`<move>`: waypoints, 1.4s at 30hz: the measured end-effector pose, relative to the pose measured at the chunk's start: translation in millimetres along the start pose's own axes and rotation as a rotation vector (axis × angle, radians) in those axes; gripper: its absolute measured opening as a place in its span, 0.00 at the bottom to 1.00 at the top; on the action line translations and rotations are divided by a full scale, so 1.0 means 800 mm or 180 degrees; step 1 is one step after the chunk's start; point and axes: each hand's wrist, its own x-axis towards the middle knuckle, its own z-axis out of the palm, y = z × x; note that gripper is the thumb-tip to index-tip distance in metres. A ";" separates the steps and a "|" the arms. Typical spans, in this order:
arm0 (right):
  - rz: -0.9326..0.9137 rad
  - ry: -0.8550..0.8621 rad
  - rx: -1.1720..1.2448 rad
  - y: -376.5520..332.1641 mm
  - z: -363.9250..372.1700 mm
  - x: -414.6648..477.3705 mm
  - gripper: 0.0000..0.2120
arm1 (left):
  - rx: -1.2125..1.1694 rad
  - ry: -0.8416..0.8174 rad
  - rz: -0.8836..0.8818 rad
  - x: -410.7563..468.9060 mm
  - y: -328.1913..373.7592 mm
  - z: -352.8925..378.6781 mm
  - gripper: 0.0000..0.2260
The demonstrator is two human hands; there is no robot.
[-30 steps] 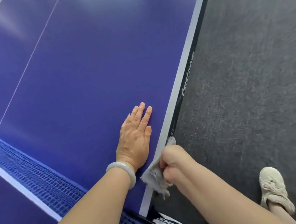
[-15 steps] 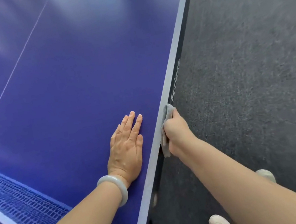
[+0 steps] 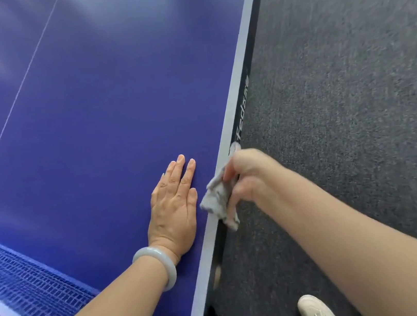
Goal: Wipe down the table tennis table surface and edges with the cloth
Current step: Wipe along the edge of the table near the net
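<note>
The step in hand is judged to be the wiping of the right edge of the tabletop [image 3: 114, 117], a little way out from the net [image 3: 32, 287]. The cloth [image 3: 217, 197] is gripped by the right hand [image 3: 248, 176], whose fingers [image 3: 231, 172] are curled round it; the hand is blurred, so the exact lie of each finger cannot be told. The cloth is bunched against the white border [image 3: 236, 115] along that edge, its upper part under the fingers and a loose tail hanging below them over the dark side face, above the floor [image 3: 357, 108]. The left hand [image 3: 174, 209] is laid flat on the blue surface just beside the cloth, its fingers [image 3: 180, 167] straight and close together, with nothing held; a pale bracelet [image 3: 156, 265] is worn at the wrist. For the step to be done well, the cloth should be folded over the edge so that border and side face are covered in one pass. Even pressure should be applied, and long overlapping strokes drawn along the edge away from the net. The hanging tail is best gathered in, lest part of the edge be skipped.
</note>
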 end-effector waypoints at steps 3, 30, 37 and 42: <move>0.0498 -0.0087 0.0010 0.026 0.005 0.001 0.23 | 0.0070 -0.0006 -0.0003 -0.003 0.000 -0.001 0.24; -0.0328 -0.0637 -0.0158 0.063 -0.049 0.034 0.27 | 0.0019 0.0251 -0.0038 0.081 0.039 -0.035 0.17; -0.1843 -0.0523 -0.0157 0.112 -0.044 0.033 0.46 | 0.0167 0.0114 -0.0003 0.243 0.079 -0.012 0.22; -0.2668 -0.0253 -0.0367 0.102 -0.036 0.047 0.35 | -0.0170 0.0201 0.0001 0.263 0.081 0.007 0.24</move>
